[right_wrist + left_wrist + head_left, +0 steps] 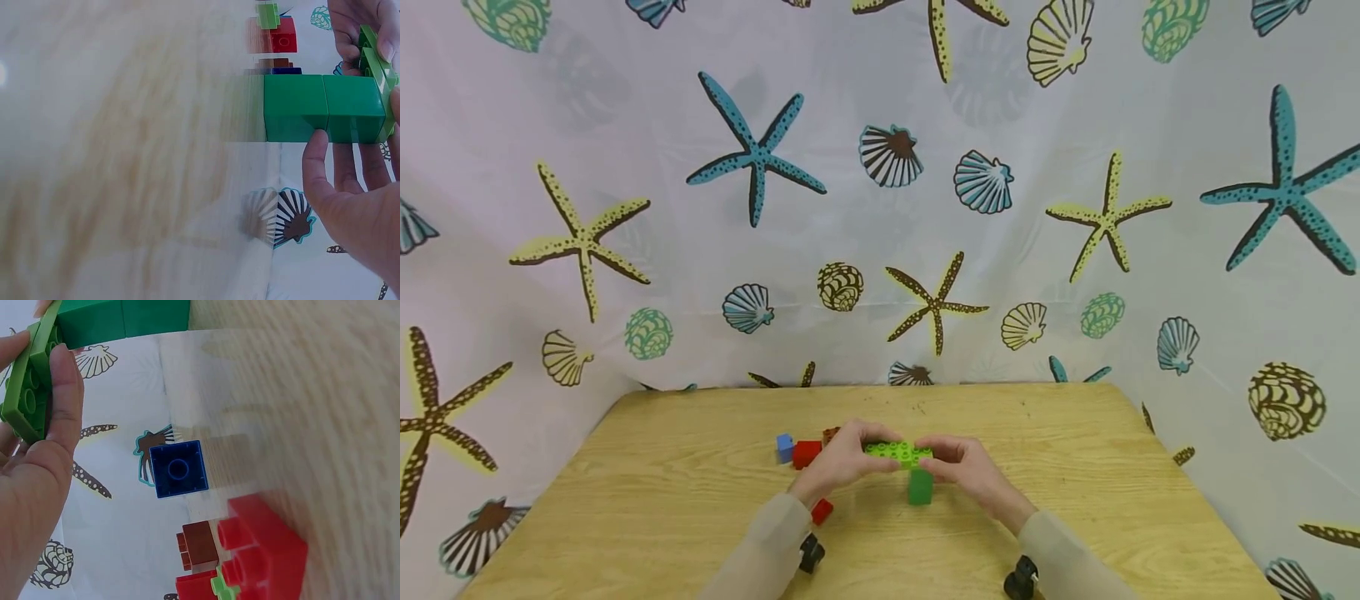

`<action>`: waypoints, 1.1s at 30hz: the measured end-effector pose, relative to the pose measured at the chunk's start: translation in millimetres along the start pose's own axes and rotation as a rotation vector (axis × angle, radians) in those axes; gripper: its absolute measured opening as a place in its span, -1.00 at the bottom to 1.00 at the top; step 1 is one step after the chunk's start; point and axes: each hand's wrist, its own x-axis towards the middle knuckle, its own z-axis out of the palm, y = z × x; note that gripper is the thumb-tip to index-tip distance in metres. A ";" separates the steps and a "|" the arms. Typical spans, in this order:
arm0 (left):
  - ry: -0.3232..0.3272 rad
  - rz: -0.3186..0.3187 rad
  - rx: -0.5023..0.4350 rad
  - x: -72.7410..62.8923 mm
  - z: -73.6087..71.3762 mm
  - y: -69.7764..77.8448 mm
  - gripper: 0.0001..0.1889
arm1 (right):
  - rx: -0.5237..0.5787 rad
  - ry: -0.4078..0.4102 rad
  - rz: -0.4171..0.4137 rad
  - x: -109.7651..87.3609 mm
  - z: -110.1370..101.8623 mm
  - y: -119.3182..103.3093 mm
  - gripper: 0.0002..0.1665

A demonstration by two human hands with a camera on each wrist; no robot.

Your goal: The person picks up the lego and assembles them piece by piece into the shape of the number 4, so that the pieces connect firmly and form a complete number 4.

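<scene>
Two light green toy building bricks (895, 452), studs showing, sit up against each other at the top of a dark green stack (920, 487) of two blocks. My left hand (850, 454) pinches the left end of the light green bricks between thumb and fingers. From the other side, my right hand (966, 471) grips their right end. In the right wrist view, a fingertip of the right hand (356, 194) rests at the seam of the upright dark green blocks (325, 108). Whether the light green bricks are pressed fully onto the stack, I cannot tell.
Left of the hands on the wooden table (685, 492) lie a blue brick (785, 448), a red brick (807, 454) and a brown brick (830, 434), partly hidden by the left hand. A smaller red brick (822, 511) lies nearer, beside the left wrist. A patterned curtain (850, 225) hangs behind.
</scene>
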 end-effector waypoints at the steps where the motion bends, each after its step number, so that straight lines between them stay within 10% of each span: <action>1: -0.004 -0.006 -0.004 0.2 -0.7 0.6 -0.70 | 0.000 -0.001 -0.003 0.2 0.0 -1.1 -0.47; 33: -0.029 -0.030 -0.141 2.0 2.7 -1.1 -0.57 | 0.003 0.003 -0.020 -2.1 1.2 -2.1 -0.50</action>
